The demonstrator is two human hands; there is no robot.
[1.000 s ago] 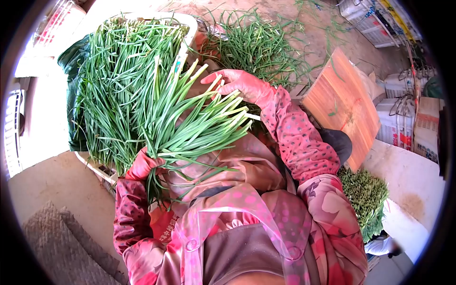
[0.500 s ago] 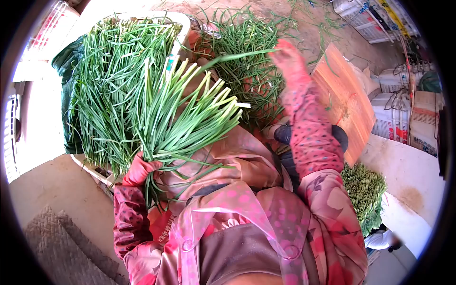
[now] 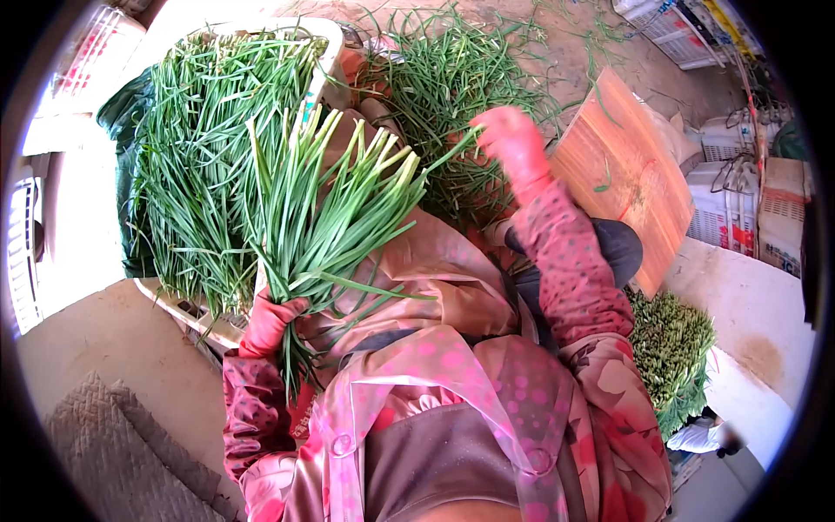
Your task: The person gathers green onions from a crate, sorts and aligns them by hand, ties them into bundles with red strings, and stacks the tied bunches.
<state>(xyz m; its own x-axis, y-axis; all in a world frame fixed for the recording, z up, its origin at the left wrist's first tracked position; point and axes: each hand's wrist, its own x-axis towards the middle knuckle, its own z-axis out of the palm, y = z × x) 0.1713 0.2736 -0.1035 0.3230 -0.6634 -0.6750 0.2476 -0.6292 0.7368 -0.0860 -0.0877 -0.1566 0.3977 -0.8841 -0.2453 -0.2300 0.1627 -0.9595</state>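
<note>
My left hand (image 3: 273, 322), in a red glove, is closed round the leafy lower end of a fanned bunch of green stalks (image 3: 335, 209). The bunch's pale cut ends point up and to the right, over my lap. Right of these ends, my right hand (image 3: 509, 143), gloved too and slightly blurred, pinches the end of a thin green stalk (image 3: 454, 151) that slants down toward the bunch. A white crate (image 3: 336, 39) heaped with long green stalks (image 3: 209, 165) stands at the left, close beside the bunch.
Loose green leaves (image 3: 461, 78) lie piled on the floor beyond my hands. A wooden board (image 3: 626, 174) leans at the right, with a stack of cut greens (image 3: 665, 348) below it. White crates (image 3: 722, 200) stand far right; a woven mat (image 3: 113, 452) lies lower left.
My right hand left the bunch, swung up and right with a leaf, then came back down and left toward the stalks. My left hand kept its hold, with the bunch shifting slightly.
</note>
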